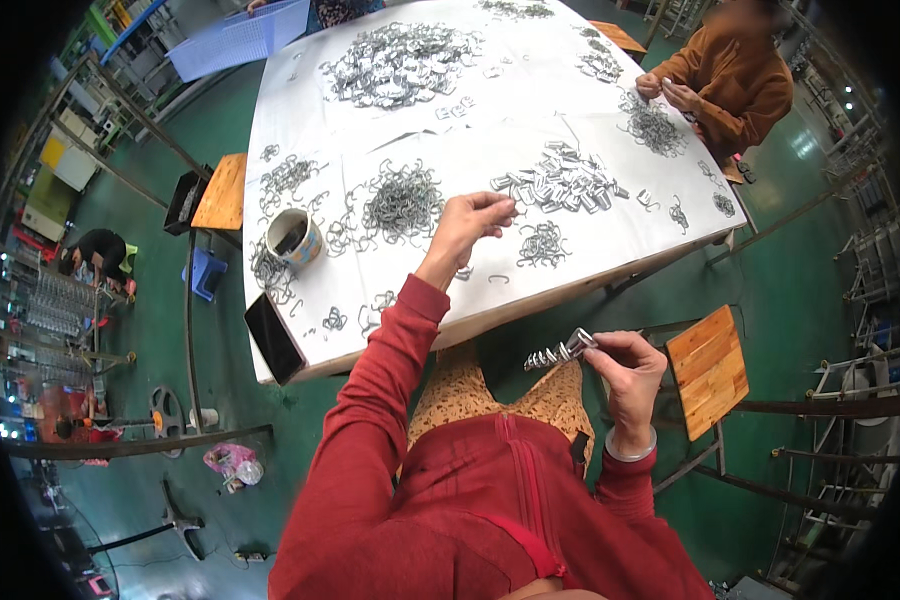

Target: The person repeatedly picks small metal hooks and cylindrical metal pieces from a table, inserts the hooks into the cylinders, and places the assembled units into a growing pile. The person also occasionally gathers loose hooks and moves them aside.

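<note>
My right hand (630, 378) is in front of my lap, past the table's near edge. Its thumb and fingers pinch a shiny metal clip (578, 341), from which a row of curved wire hooks (545, 357) sticks out to the left. Over the table, my left hand (470, 226) has thumb and fingertips pressed together; whatever is between them is too small to make out. Just right of those fingertips lies a heap of shiny metal clips (575, 180). A small pile of wire hooks (542, 244) sits below that heap, and a larger hook pile (402, 200) is left of my hand.
The white-covered table (320, 135) also bears a big far heap of metal parts (400, 65), a paper tub (308, 245) and a dark phone-like slab (274, 338). Wooden stools (708, 372) stand around it. A person in brown (735, 85) works at the right edge.
</note>
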The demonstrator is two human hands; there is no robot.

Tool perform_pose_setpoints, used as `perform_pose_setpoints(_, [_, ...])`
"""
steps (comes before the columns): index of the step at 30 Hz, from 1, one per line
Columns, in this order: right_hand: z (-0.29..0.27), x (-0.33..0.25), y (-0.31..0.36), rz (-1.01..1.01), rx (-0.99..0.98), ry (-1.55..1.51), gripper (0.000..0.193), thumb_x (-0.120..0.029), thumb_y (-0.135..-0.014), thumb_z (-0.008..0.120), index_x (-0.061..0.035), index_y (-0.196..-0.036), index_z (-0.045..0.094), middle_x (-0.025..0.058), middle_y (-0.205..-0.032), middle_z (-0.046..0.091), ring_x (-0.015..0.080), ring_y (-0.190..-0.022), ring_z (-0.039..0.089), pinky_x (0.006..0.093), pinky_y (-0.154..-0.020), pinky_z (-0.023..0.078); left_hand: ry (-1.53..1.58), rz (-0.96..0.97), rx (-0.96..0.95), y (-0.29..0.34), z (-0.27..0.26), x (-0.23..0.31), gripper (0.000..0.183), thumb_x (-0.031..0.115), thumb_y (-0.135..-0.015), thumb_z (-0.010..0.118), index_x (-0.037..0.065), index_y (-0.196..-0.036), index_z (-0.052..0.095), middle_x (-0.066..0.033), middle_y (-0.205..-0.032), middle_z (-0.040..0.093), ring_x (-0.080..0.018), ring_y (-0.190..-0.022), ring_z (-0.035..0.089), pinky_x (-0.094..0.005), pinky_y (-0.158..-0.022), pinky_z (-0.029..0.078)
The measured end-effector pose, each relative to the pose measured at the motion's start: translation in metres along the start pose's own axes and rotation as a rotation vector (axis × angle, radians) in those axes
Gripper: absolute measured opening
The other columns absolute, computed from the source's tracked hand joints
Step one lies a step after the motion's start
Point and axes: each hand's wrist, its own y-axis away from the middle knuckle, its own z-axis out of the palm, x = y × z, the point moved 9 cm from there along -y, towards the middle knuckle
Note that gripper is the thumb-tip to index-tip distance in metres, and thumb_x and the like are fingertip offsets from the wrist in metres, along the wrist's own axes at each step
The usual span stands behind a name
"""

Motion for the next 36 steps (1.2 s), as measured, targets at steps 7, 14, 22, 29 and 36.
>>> perform_pose_setpoints(7, [-0.003, 0.01, 0.001, 0.022, 0.014, 0.015, 0.017, 0.009, -0.072, 0.068, 0.003, -0.088, 0.067, 0.0067, -0.081, 0.068, 0.0099, -0.072, 0.063, 0.021, -0.067, 0.05, -0.082, 0.042, -0.004, 0.005, 0.001, 0.004, 0.023, 0.02, -0.084, 0.066, 0.0, -0.094, 0.064, -0.0077, -0.087, 0.066, -0.0119, -0.079, 0.06, -0.0241, -0.066, 0.049])
perform_pose_setpoints(14, [-0.003, 0.007, 0.004, 0.012, 0.025, 0.038, 0.017, 0.01, -0.072, 0.068, 0.0026, -0.087, 0.067, 0.0064, -0.08, 0.067, 0.0101, -0.073, 0.063, 0.0206, -0.066, 0.05, -0.19, 0.173, 0.179, 0.035, -0.058, 0.032, 0.015, 0.014, -0.091, 0.055, 0.001, -0.097, 0.055, -0.0079, -0.084, 0.061, -0.0098, -0.071, 0.056, -0.023, -0.059, 0.047])
perform_pose_setpoints(22, [0.018, -0.001, 0.003, -0.019, -0.063, 0.053, 0.02, 0.015, -0.071, 0.066, 0.0042, -0.088, 0.064, 0.0082, -0.082, 0.064, 0.0122, -0.072, 0.061, 0.0221, -0.066, 0.048, -0.586, 0.181, 0.043, 0.07, -0.012, -0.013, 0.022, 0.007, -0.082, 0.059, 0.002, -0.102, 0.066, -0.009, -0.085, 0.068, -0.013, -0.069, 0.062, -0.0277, -0.064, 0.05])
perform_pose_setpoints(29, [0.0, -0.001, 0.006, -0.125, -0.088, 0.043, 0.024, 0.018, -0.07, 0.059, 0.0029, -0.089, 0.062, 0.0112, -0.084, 0.063, 0.0161, -0.078, 0.059, 0.0251, -0.07, 0.046, -0.805, 0.23, 0.158, 0.144, 0.019, -0.019, 0.011, 0.015, -0.082, 0.059, 0.008, -0.087, 0.066, -0.0133, -0.078, 0.06, -0.0309, -0.081, 0.058, -0.0369, -0.074, 0.046])
perform_pose_setpoints(36, [0.002, -0.012, -0.008, -0.185, -0.155, 0.035, 0.019, 0.013, -0.075, 0.058, 0.003, -0.091, 0.061, 0.0089, -0.086, 0.061, 0.0152, -0.08, 0.057, 0.0258, -0.071, 0.048, -1.198, 0.051, 0.546, 0.182, -0.112, 0.011, 0.01, 0.011, -0.08, 0.06, 0.01, -0.086, 0.068, -0.0124, -0.077, 0.061, -0.0306, -0.076, 0.059, -0.039, -0.067, 0.046])
